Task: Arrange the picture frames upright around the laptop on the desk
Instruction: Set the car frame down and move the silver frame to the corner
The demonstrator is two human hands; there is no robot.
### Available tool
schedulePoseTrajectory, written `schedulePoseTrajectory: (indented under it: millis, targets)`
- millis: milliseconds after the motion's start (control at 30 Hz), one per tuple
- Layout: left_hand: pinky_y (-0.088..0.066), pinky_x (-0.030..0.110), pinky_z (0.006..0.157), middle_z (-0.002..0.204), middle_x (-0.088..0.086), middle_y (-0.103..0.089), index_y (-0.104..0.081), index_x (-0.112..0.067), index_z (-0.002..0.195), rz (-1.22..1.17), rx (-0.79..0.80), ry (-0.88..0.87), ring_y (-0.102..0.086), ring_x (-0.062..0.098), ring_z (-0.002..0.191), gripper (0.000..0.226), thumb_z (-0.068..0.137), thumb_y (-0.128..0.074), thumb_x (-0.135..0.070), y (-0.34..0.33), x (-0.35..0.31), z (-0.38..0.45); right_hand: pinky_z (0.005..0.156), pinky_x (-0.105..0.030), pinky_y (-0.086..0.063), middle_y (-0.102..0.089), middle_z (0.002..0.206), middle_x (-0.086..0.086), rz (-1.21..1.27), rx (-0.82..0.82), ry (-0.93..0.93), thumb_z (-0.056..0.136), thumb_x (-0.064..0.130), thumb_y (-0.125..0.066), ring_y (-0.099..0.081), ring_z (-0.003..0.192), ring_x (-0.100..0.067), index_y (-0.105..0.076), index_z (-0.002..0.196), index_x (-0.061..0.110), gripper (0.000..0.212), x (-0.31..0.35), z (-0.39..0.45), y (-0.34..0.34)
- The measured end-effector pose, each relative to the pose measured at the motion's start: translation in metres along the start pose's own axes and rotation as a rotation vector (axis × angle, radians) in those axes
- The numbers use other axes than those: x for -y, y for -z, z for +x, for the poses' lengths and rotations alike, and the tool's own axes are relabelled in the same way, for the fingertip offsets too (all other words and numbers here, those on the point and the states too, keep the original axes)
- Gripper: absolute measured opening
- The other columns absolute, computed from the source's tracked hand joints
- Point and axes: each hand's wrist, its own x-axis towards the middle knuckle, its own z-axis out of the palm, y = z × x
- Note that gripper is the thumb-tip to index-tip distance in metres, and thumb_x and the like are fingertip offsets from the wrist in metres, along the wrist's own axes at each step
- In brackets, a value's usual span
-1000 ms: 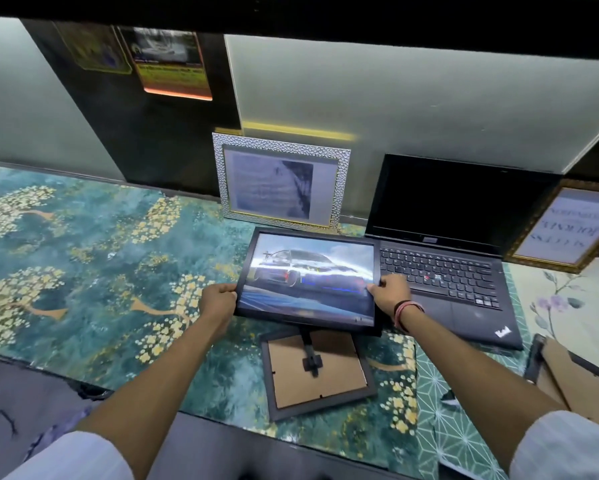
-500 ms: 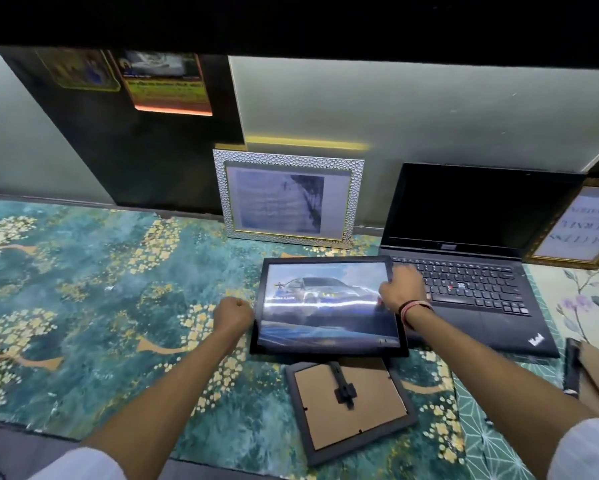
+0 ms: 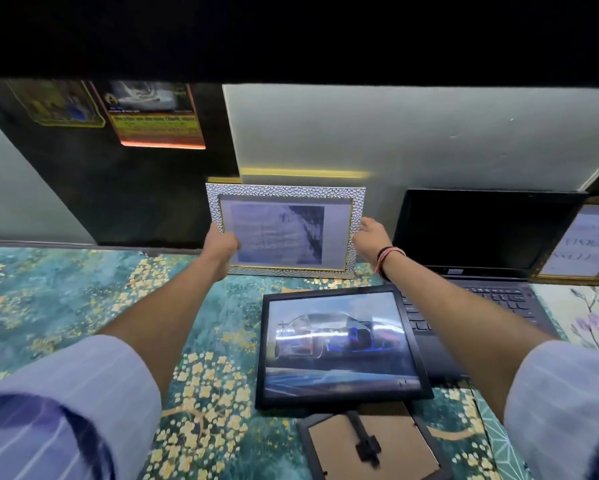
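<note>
Silver-white pebbled frame (image 3: pixel 285 231): upright at the desk (image 3: pixel 66 299) rear, just left of the open laptop (image 3: pixel 481 251). Left hand (image 3: pixel 222 244) grips its left edge, fingers wrapped on the rim; right hand (image 3: pixel 369 233) meets the right edge, finger closure there unclear. Likely rigid, light, glazed, so fragile; best held by both side rails. Black car-picture frame (image 3: pixel 339 344): tilted, partly over the laptop. Face-down frame (image 3: pixel 371 445): flat, nearest. Gold frame (image 3: pixel 582 244): upright, laptop's right.

My fingers (image 3: pixel 364 226) touch a silver frame (image 3: pixel 286 192) with rough pebbled finish. The black frame (image 3: pixel 343 396) has glossy glass; another shows matt brown cardboard backing (image 3: pixel 391 441).
</note>
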Motion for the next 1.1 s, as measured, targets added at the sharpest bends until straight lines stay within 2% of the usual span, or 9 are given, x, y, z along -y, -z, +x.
schedulePoseTrajectory:
  millis: [100, 200, 367, 533, 633, 833, 933, 1033, 1100]
  targets:
    - [-0.033, 0.035, 0.101, 0.153, 0.005, -0.042, -0.028, -0.003, 0.155, -0.015, -0.025, 0.000, -0.045, 0.028, 0.135, 0.082, 0.078, -0.042, 0.025, 0.000, 0.005, 0.008, 0.110, -0.042, -0.042, -0.053, 0.142, -0.013, 0.043, 0.017, 0.007, 0.092, -0.005, -0.043, -0.051, 0.130, -0.029, -0.043, 0.144, -0.001, 0.051, -0.002, 0.004, -0.001]
    - [-0.033, 0.037, 0.105, 0.153, 0.019, -0.044, -0.037, -0.003, 0.148, -0.030, -0.067, 0.001, -0.041, 0.040, 0.140, 0.075, 0.079, -0.040, 0.027, 0.002, 0.015, 0.019, 0.098, -0.029, -0.044, -0.051, 0.140, -0.003, 0.097, 0.021, 0.006, 0.096, -0.003, -0.047, -0.053, 0.125, -0.023, -0.041, 0.149, 0.005, 0.054, -0.009, 0.014, -0.004]
    - [-0.034, 0.029, 0.097, 0.118, 0.014, -0.063, -0.052, 0.002, 0.119, -0.018, -0.032, -0.007, -0.056, 0.031, 0.114, 0.051, 0.078, -0.034, 0.027, 0.009, 0.024, 0.031, 0.092, -0.043, -0.053, -0.060, 0.124, -0.006, 0.208, -0.028, -0.012, 0.096, 0.001, -0.051, -0.057, 0.098, -0.021, -0.050, 0.142, 0.011, 0.047, -0.020, 0.020, -0.007]
    - [-0.041, 0.032, 0.112, 0.136, 0.000, -0.063, -0.057, -0.005, 0.141, -0.072, -0.083, -0.146, -0.058, 0.018, 0.124, 0.043, 0.100, -0.053, 0.005, 0.030, 0.025, 0.013, 0.087, -0.040, -0.052, -0.061, 0.110, -0.004, 0.388, -0.080, 0.052, 0.095, 0.009, -0.059, -0.058, 0.099, -0.023, -0.056, 0.127, 0.015, 0.033, -0.023, 0.001, -0.004]
    - [-0.054, 0.027, 0.091, 0.119, 0.005, -0.068, -0.063, -0.002, 0.131, -0.166, -0.152, -0.250, -0.061, 0.016, 0.104, 0.031, 0.101, -0.060, -0.010, 0.036, 0.014, -0.002, 0.072, -0.027, -0.052, -0.066, 0.106, -0.004, 0.451, -0.073, 0.166, 0.095, 0.001, -0.058, -0.060, 0.087, -0.017, -0.058, 0.110, 0.022, 0.026, -0.012, -0.020, 0.005]
    - [-0.049, 0.020, 0.067, 0.084, -0.002, -0.068, -0.073, -0.016, 0.096, -0.262, -0.144, -0.319, -0.056, 0.004, 0.071, 0.006, 0.097, -0.067, -0.015, 0.028, -0.018, -0.043, 0.087, -0.030, -0.055, -0.069, 0.105, -0.008, 0.610, -0.050, 0.335, 0.097, 0.013, -0.062, -0.064, 0.090, -0.013, -0.062, 0.107, 0.015, 0.011, 0.000, -0.082, 0.053]
    - [-0.053, 0.018, 0.080, 0.096, 0.000, -0.074, -0.072, -0.001, 0.115, -0.342, -0.105, -0.298, -0.064, 0.005, 0.087, 0.025, 0.095, -0.069, -0.017, 0.009, -0.019, -0.075, 0.093, -0.038, -0.052, -0.067, 0.107, -0.010, 0.736, -0.079, 0.304, 0.090, 0.022, -0.065, -0.062, 0.097, -0.020, -0.062, 0.115, 0.008, 0.029, -0.010, -0.121, 0.081]
    - [-0.048, 0.033, 0.107, 0.132, 0.015, -0.065, -0.059, 0.004, 0.134, -0.399, -0.174, -0.126, -0.062, 0.021, 0.120, 0.057, 0.094, -0.069, -0.034, -0.023, -0.002, -0.120, 0.078, -0.033, -0.058, -0.072, 0.089, 0.001, 0.805, -0.182, 0.215, 0.099, 0.010, -0.057, -0.069, 0.079, -0.013, -0.063, 0.105, 0.012, 0.009, -0.041, -0.151, 0.103]
    - [-0.049, 0.045, 0.102, 0.133, 0.022, -0.061, -0.057, 0.003, 0.132, -0.468, -0.145, 0.047, -0.061, 0.027, 0.115, 0.063, 0.093, -0.068, -0.045, -0.051, 0.023, -0.148, 0.079, -0.032, -0.057, -0.074, 0.079, 0.006, 0.886, -0.248, 0.137, 0.100, 0.004, -0.053, -0.070, 0.073, -0.009, -0.061, 0.099, 0.014, 0.013, -0.061, -0.168, 0.115]
